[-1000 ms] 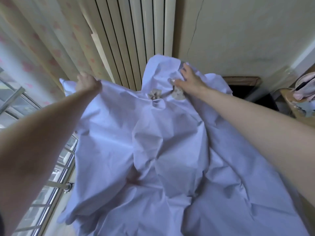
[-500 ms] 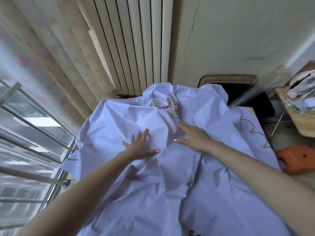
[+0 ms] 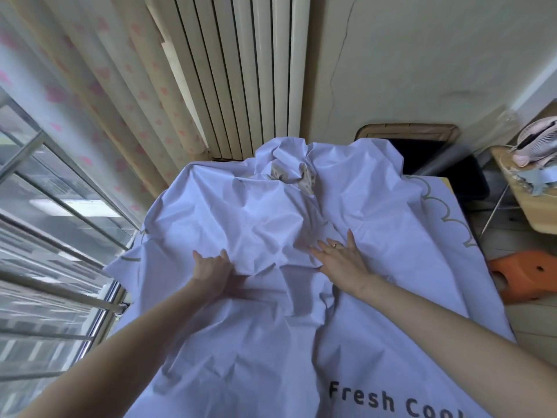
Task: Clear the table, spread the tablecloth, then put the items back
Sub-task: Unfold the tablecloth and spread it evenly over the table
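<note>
Tablecloth (image 3: 271,212) bunches at twelve o'clock; my right hand (image 3: 340,262) lies spread flat, left hand (image 3: 211,271) seemingly pinches a fold; I'd smooth outward toward three and nine.

tablecloth (image 3: 376,236) | pale lilac, black "Fresh Coo" lettering | badly crumpled, bunched at far end | draped over table

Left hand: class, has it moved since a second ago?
Yes. The left hand drew back from the far edge of the tablecloth by the curtain toward the person, now resting mid-cloth.
</note>
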`<act>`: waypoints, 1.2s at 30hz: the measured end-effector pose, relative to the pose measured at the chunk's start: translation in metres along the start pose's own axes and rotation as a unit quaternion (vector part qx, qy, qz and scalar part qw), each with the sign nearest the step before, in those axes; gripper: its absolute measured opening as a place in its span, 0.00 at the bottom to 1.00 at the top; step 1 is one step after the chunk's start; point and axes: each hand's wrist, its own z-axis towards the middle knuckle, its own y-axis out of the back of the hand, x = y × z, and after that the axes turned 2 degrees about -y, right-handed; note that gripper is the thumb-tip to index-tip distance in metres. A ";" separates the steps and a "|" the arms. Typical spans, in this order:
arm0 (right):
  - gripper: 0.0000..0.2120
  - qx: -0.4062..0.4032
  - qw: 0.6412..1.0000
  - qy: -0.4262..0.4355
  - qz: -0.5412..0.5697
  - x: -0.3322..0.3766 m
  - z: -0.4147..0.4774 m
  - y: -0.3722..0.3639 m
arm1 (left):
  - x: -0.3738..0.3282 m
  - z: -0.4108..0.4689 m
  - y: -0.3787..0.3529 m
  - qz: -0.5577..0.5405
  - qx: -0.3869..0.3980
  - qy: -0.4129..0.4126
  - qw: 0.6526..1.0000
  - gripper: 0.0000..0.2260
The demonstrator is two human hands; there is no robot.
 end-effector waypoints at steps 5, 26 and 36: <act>0.16 -0.034 0.998 -0.003 -0.051 -0.003 0.006 -0.009 | 0.070 -0.006 0.005 0.031 -0.026 0.060 0.997 0.18; 0.32 -0.040 0.974 -0.178 0.131 -0.053 -0.003 0.001 | 0.070 0.020 0.059 -0.238 -0.020 0.086 0.967 0.46; 0.52 0.044 0.987 -0.098 -0.118 -0.097 0.026 -0.025 | -0.016 0.073 0.034 -0.114 0.054 -0.108 0.986 0.49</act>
